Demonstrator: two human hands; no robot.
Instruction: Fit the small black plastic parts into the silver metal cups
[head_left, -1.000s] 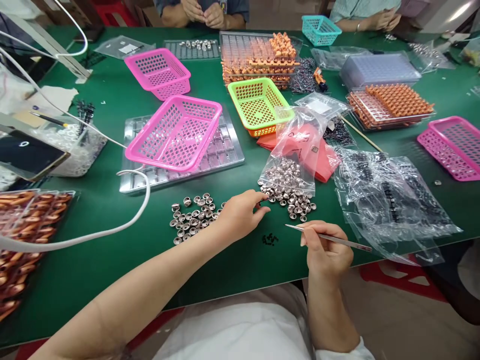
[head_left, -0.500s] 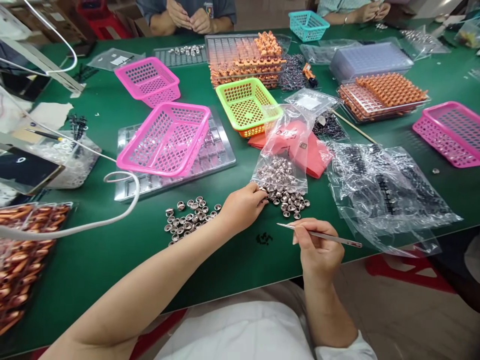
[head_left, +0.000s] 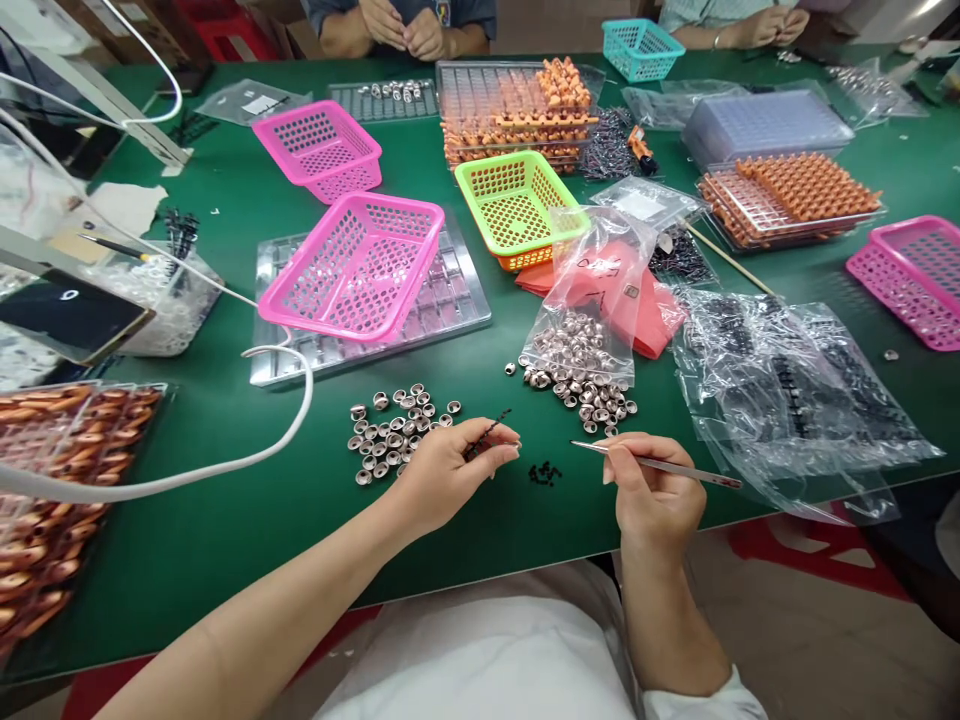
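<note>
My left hand (head_left: 457, 470) is closed on a thin black strip (head_left: 487, 435) that sticks up between thumb and fingers. Just behind and left of it lie several small silver cups (head_left: 382, 437) in a loose group. My right hand (head_left: 656, 490) grips metal tweezers (head_left: 675, 467), their tip pointing left. Between the hands, small black pieces (head_left: 544, 473) rest on the green table (head_left: 480, 550). Beyond the tweezers' tip, more silver cups (head_left: 592, 395) spill from a clear plastic bag (head_left: 581, 335).
Pink baskets (head_left: 360, 265) and a green basket (head_left: 517, 205) stand behind. Black parts in clear bags (head_left: 795, 380) lie right. A white cable (head_left: 225, 465) and a tray of orange-brown parts (head_left: 67, 490) are left. Another person's hands (head_left: 405, 28) show at the far edge.
My left hand has moved left and nearer, away from the cups at the bag, and now shows the black strip. A single cup now lies apart, left of the bag. The view has shifted slightly.
</note>
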